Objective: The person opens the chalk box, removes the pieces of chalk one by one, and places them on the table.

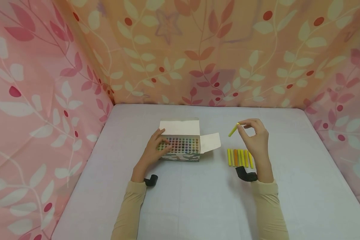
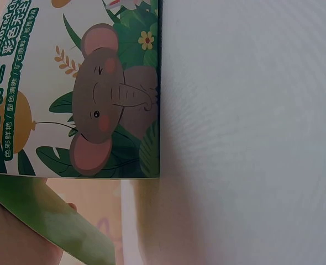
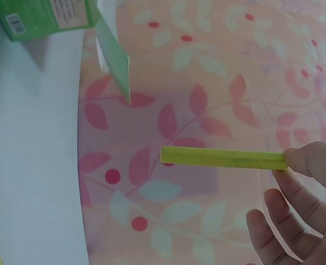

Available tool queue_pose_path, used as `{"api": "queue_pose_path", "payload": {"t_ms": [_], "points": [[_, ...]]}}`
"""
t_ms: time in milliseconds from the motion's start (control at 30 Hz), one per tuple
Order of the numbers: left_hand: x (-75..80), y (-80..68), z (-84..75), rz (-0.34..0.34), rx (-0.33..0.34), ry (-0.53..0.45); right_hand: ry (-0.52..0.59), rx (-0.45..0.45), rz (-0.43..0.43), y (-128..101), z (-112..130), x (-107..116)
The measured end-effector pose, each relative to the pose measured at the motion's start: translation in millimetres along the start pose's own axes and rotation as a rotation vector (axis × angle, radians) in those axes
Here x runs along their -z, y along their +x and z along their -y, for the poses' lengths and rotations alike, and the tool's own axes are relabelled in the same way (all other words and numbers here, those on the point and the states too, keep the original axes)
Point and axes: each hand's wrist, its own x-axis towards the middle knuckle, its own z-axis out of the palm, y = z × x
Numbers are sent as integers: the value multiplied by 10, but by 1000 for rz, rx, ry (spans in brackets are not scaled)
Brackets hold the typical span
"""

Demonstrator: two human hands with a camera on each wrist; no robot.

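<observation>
An open box of coloured chalk (image 1: 182, 145) stands mid-table, its flaps up and several stick ends showing. My left hand (image 1: 156, 149) rests on the box's left end, fingers lying over the chalk tops. The box's printed elephant side (image 2: 110, 105) fills the left wrist view. My right hand (image 1: 253, 135) is raised to the right of the box and pinches one end of a yellow-green chalk stick (image 1: 233, 130) (image 3: 224, 157) between thumb and fingertip. Below that hand, several yellow and orange sticks (image 1: 239, 157) lie side by side on the table.
The white table (image 1: 198, 200) is enclosed by pink and orange leaf-patterned cloth walls (image 1: 198, 60) on three sides. The box's side flap (image 1: 210, 142) sticks out to the right. Black wrist-camera mounts (image 1: 151, 180) sit at both wrists.
</observation>
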Motion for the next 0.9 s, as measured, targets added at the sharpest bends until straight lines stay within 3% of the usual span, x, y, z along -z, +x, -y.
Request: {"api": "queue_pose_path", "payload": {"t_ms": [567,900], "points": [[-1,-3,-5,7,11,-5,-84,-67,-35,-74,-231,298],[0,-3,-2,0,2,-5,-169,-105,7,-147,-361,463]]}}
